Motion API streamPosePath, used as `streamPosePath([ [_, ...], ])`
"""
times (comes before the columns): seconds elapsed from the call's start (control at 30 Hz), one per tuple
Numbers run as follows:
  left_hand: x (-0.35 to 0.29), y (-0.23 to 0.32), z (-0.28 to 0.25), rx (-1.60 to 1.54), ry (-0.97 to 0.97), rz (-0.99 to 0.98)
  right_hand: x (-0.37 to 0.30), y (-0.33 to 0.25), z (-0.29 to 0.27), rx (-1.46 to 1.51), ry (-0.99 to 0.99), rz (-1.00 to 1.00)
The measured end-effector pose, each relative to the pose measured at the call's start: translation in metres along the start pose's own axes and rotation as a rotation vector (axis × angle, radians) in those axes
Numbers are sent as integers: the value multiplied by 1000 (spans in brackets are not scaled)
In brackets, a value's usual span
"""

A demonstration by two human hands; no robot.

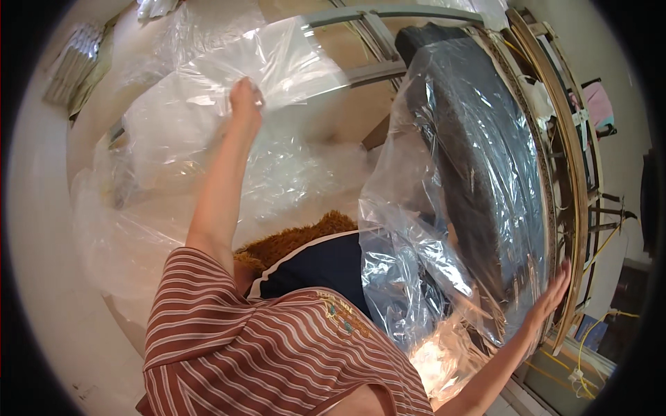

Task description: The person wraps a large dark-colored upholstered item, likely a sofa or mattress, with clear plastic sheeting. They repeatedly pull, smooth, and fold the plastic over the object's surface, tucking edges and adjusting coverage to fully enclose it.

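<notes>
My left hand [246, 100] is raised at the upper left, closed in a fist. It grips a clear plastic sheet [291, 59], which is pulled into creases around the fingers. My right hand [551, 295] reaches out to the lower right with fingers stretched and close together, beside a long wooden rail [572, 187]. A long dark grey cloth-like piece [454, 118] lies along the right side under clear plastic film [513, 152]. Crumpled film also hangs down in front of my body. Whether my right palm presses on the film or the rail, I cannot tell.
A grey metal frame [378, 73] crosses the top. More loose plastic film [104, 229] spreads at the left. Below it lies a brown shaggy piece [305, 239]. Yellow cords [583, 360] hang at the lower right, and a pink cloth [598, 104] sits beyond the rail.
</notes>
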State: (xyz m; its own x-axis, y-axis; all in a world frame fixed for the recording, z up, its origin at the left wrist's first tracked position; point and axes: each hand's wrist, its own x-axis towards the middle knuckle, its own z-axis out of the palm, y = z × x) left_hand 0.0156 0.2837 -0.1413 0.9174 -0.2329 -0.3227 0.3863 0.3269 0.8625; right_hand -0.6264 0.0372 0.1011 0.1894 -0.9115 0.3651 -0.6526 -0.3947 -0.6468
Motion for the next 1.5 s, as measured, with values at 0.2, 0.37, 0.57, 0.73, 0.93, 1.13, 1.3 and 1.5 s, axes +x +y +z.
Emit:
streamPosePath([
  [0.2,-189,15,31,628,-577,280,-31,-201,180,540,-715,18],
  [0.37,-341,68,41,347,-1454,-246,-86,-265,310,565,-1246,166],
  [0.57,-287,161,30,546,-1464,304,-74,-255,295,691,-1008,-238],
  [0.73,-135,136,-3,1369,-705,824,-73,-296,164,677,-1704,-323],
  [0.93,-251,163,64,889,-1177,765,-10,-285,137,775,-1466,-82],
  [1.13,-452,144,126,199,-2121,617,-68,-302,207,366,-1205,-158],
  [1.3,-471,200,118,-29,-1761,944,-102,-254,-23,1114,-1036,160],
  [1.5,-404,168,234,332,-1174,922,-306,-37,-261,466,422,495],
])
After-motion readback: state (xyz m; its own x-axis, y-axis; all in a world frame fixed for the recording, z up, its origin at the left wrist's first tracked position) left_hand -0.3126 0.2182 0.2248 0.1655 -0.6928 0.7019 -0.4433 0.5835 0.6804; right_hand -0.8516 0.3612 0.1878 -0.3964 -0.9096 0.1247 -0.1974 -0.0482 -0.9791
